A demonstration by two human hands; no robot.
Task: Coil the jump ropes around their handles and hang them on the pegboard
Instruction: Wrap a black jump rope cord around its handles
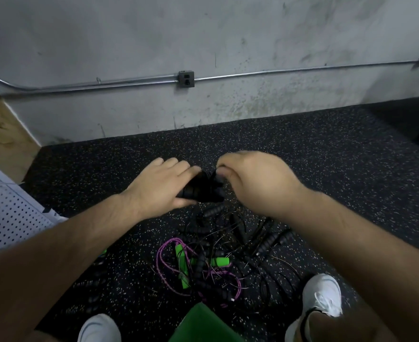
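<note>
Gripping black handles (199, 192) mid-frame in my left hand (159, 186), right hand (251, 180) pinching cord (212, 174); any slack could let it unwind.

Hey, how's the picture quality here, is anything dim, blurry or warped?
Head view: dim, flat light, so the black jump rope gripped by the left hand and right hand melts into the dark floor. Head view: the right hand looks slightly motion-blurred. Head view: wide-angle distortion bows the wall conduit into a curve. No glare shows.
</note>
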